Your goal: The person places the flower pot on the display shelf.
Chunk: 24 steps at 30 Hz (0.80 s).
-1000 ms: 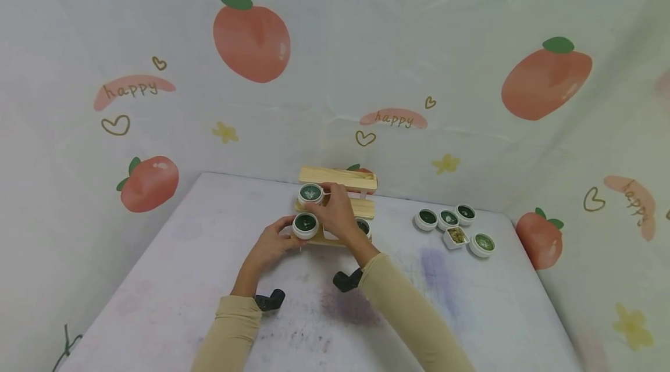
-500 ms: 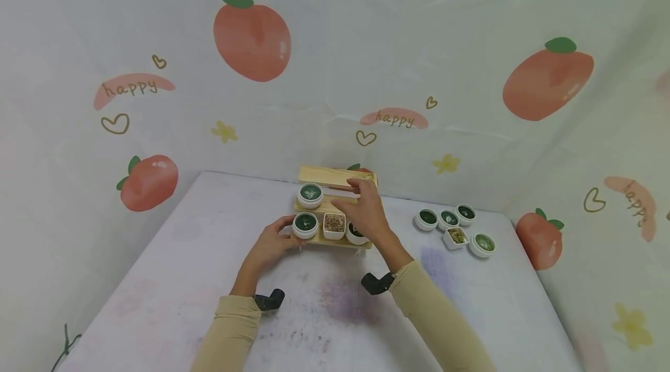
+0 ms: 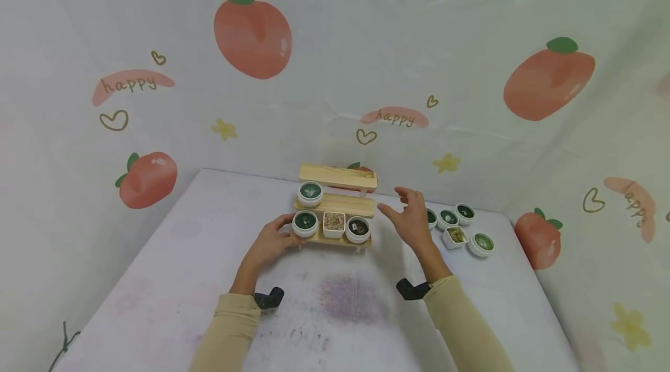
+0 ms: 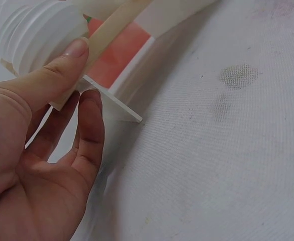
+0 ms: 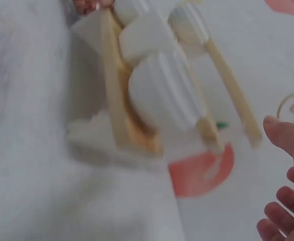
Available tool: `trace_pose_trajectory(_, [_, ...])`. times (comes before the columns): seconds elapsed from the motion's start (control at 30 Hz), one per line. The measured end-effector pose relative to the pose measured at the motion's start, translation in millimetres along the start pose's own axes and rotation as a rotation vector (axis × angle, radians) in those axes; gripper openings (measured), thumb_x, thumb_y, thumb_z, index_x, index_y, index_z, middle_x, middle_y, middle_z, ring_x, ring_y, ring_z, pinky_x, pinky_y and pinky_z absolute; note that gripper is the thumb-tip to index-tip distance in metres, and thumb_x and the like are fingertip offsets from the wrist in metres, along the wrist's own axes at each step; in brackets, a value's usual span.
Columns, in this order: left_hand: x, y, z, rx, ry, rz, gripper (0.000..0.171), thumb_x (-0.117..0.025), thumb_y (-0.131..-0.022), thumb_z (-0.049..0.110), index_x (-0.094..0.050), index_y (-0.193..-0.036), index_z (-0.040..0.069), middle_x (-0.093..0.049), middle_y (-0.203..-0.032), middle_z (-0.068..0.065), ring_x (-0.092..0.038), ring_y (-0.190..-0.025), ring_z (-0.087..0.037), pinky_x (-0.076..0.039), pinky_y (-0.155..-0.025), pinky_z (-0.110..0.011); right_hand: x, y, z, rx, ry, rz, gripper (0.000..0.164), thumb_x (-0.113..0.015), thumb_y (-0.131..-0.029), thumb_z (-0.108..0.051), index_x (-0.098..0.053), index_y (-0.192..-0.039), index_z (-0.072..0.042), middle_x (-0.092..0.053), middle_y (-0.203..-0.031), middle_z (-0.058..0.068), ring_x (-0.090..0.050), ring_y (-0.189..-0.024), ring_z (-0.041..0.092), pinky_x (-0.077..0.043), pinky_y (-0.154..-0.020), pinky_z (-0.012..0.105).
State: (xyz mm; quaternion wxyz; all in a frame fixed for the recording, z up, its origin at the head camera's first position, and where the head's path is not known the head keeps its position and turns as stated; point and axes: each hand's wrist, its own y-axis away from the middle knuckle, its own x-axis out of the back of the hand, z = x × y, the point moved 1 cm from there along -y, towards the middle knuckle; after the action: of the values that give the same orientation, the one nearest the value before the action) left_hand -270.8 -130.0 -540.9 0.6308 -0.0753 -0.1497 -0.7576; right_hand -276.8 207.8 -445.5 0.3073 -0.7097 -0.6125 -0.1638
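Left hand: I see the person's left hand (image 3: 269, 244) gripping the front-left pot (image 3: 305, 224) at the end of the lower shelf, thumb against its ribbed white side; the other fingers curl by the board's end, and I cannot tell whether they touch it.
Right hand: my head view has the right hand (image 3: 410, 218) in mid-air, thumb and fingers parted, well apart from the left and between the stand and the loose pots.
Wooden stand: I make out three tiers on this wooden stand (image 3: 348, 205), standing near the back of the worktop (image 3: 183, 279).
Lower shelf: beside the gripped pot I count a square pot (image 3: 334, 225) of brownish grains, then a dark-topped round pot (image 3: 358, 229).
Middle shelf: one green-topped pot (image 3: 310, 193) sits at its left end.
Loose pots: to the right I find four round ones (image 3: 448, 219), one partly behind the right hand, grouped around a square tub (image 3: 455, 236).
Backdrop: white cloth (image 3: 324, 40) printed with peaches.
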Motion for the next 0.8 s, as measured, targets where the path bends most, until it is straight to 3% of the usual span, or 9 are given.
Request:
trace_pose_trajectory(0.37, [-0.2,-0.1,-0.9,0.002,0.002,0.0,0.075,-0.085,-0.082,0.023,-0.051,-0.147,0.015,-0.045,-0.158,-0.013,-0.065,-0.12,-0.032,-0.054,-0.096,-0.037,17.2,5.4,66.5,-0.12,0.115,0.115,0.07,-0.082,-0.087,-0.028,-0.051,-0.14,0.005,-0.045,-0.135,0.03,-0.044,-0.126,0.046,-0.04,-0.107,0.058])
trace_pose_trajectory(0.8, [0.8,2.1,-0.1,-0.012,0.001,0.007,0.076,-0.086,-0.081,0.022,-0.051,-0.147,0.015,-0.047,-0.157,-0.013,-0.062,-0.125,-0.035,-0.05,-0.105,-0.047,12.2,-0.9,99.6,-0.289,0.144,0.166,0.079,-0.082,-0.085,-0.033,-0.044,-0.144,0.003,-0.031,-0.147,0.036,-0.029,-0.138,0.054,-0.032,-0.113,0.062])
